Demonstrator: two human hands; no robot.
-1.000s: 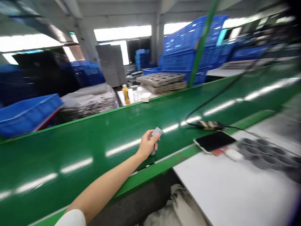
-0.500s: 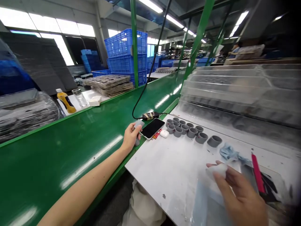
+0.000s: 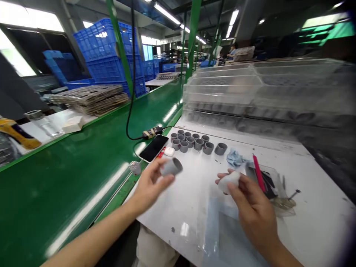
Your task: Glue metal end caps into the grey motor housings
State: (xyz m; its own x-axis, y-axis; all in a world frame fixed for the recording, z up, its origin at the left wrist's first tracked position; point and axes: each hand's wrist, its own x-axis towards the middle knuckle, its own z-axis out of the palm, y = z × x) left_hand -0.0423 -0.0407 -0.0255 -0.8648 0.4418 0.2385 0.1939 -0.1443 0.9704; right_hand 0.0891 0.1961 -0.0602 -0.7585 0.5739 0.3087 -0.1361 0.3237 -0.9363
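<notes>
My left hand (image 3: 151, 181) grips a short grey plastic tube (image 3: 171, 167) between thumb and fingers, tilted with its open end to the right, above the white table's left edge. In my right hand (image 3: 251, 207) a crumpled white cloth or wipe (image 3: 230, 181) is pinched by thumb and fingers, over the table. Beyond the hands stand several similar grey tubes (image 3: 183, 145) in close rows. A lone grey tube (image 3: 221, 148) ends the group on the right. Close to my left hand lie a phone (image 3: 154, 148) and a white earphone case (image 3: 169, 151).
A green conveyor (image 3: 91, 163) runs along the left, with a small grey-white object (image 3: 135, 168) at its edge. On the table (image 3: 191, 200) lie a crumpled blue cloth (image 3: 235, 158), a pink-handled tool (image 3: 259, 173) and a clear plastic bag (image 3: 222, 237). Clear trays (image 3: 222, 92) are stacked behind.
My left hand has moved from the conveyor edge to over the table, bringing a grey tube. My right hand still holds the white cloth. The view has turned right.
</notes>
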